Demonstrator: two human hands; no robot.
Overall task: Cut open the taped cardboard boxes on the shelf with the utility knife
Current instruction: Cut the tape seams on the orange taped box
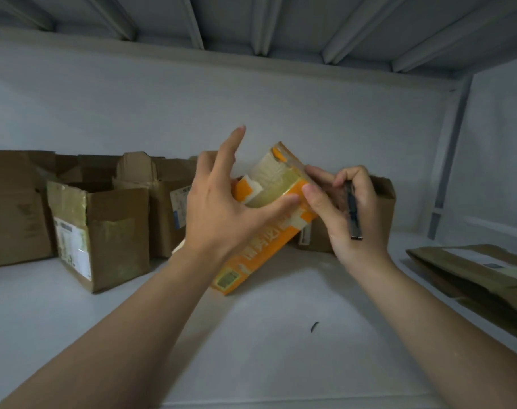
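Head view: my left hand (219,208), fingers spread, steadies the orange box (269,246); my right hand (348,214) grips the utility knife (353,211); slitting its tape (276,184) likely comes next.

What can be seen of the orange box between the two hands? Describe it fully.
The orange box is a printed cardboard carton, orange and white with pale lettering and a small label near its lower end. It leans, lower corner on the white shelf, upper end raised. That upper end is torn and crossed by yellowish tape. The thumb of the left hand lies on the tape; the right hand, gripping the utility knife, touches the upper edge.
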